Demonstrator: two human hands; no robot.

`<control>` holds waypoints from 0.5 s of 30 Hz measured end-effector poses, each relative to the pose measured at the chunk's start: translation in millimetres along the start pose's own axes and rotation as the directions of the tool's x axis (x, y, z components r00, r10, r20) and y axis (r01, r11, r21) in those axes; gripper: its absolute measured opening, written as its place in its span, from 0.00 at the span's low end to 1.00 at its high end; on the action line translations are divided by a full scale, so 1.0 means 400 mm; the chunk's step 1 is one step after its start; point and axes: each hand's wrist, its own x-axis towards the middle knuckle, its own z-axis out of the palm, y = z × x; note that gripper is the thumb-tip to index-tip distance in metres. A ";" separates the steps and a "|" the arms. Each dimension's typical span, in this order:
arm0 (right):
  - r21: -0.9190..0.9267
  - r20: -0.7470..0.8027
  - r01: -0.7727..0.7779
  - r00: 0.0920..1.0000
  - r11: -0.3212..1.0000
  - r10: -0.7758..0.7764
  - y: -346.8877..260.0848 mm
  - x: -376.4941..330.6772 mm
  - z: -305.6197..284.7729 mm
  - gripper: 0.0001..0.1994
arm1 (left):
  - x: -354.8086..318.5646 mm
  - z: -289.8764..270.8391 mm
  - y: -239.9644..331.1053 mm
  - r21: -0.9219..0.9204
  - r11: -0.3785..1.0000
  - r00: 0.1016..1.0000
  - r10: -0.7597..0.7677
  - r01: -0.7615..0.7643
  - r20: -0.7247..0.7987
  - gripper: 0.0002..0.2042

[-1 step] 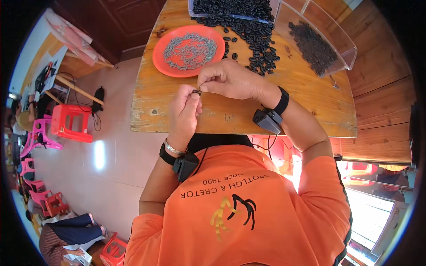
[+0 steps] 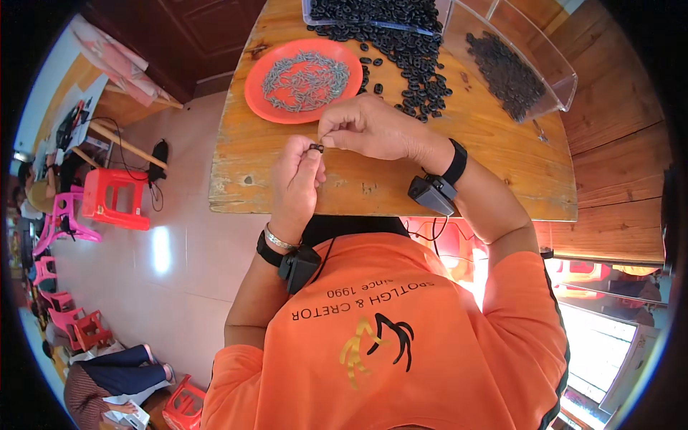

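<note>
My left hand (image 2: 295,175) is closed, pinching a small black plastic piece (image 2: 316,147) between thumb and forefinger. Just beside that piece, the fingertips of my right hand (image 2: 373,129) are pressed together. Whatever they hold, if anything, is too small to make out. Beyond my hands stands a round orange-red plate (image 2: 256,97) carrying many small silvery screws (image 2: 307,81). Loose black oval pieces with holes (image 2: 419,75) spread over the wooden table from a clear bin at the far edge, reaching close behind my right hand.
A clear plastic bin (image 2: 559,97) on the table's right holds more black pieces. The wooden table (image 2: 251,172) has a rounded left edge. Each wrist wears a strapped black device with a cable. A red stool (image 2: 115,199) stands left on the tiled floor; a person sits lower left.
</note>
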 end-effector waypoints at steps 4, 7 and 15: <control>0.047 -0.031 0.010 0.999 0.999 -0.009 0.009 0.001 0.000 0.05 | 0.004 -0.001 -0.008 0.034 0.999 0.999 0.031 -0.031 -0.005 0.07; 0.142 -0.035 -0.035 0.999 0.989 0.041 0.013 0.002 0.004 0.06 | 0.002 0.001 -0.004 0.044 0.999 0.999 0.024 -0.022 -0.030 0.07; 0.159 -0.030 -0.031 0.999 0.987 0.037 0.035 0.007 0.031 0.07 | 0.002 0.005 -0.005 0.084 0.996 0.996 0.048 -0.042 -0.070 0.06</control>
